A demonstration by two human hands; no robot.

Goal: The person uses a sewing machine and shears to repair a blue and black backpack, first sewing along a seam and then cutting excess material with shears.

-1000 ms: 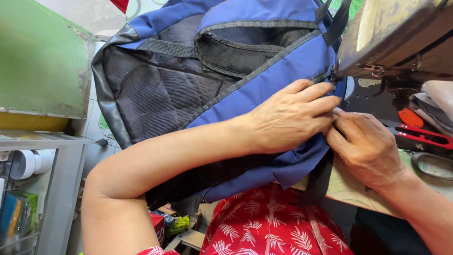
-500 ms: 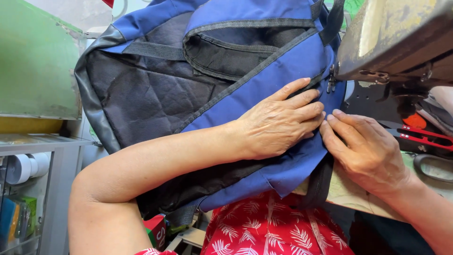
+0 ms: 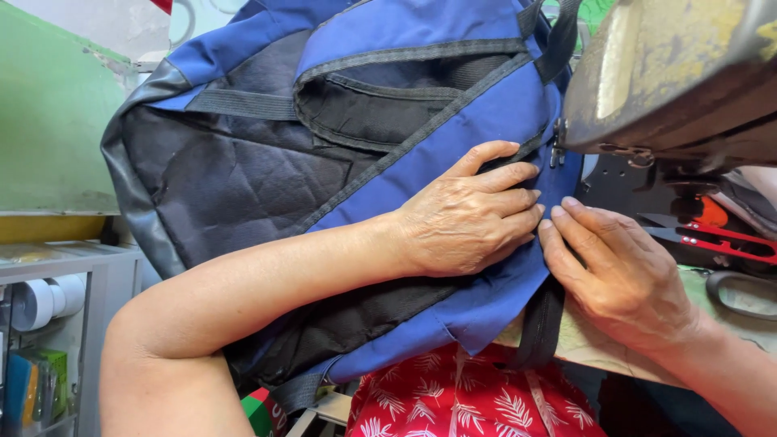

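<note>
Left hand (image 3: 469, 214) lies flat, fingers spread, on the backpack (image 3: 267, 186); right hand (image 3: 619, 275) beside it seems to pinch its edge.

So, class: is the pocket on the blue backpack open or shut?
Open: the backpack pocket gapes, its black lining showing between the parted edges.

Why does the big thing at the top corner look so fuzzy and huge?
In the head view the sewing machine sits very close to the camera, so it is soft and oversized; the left hand, right hand and backpack are sharp, evenly lit, without glare.
</note>
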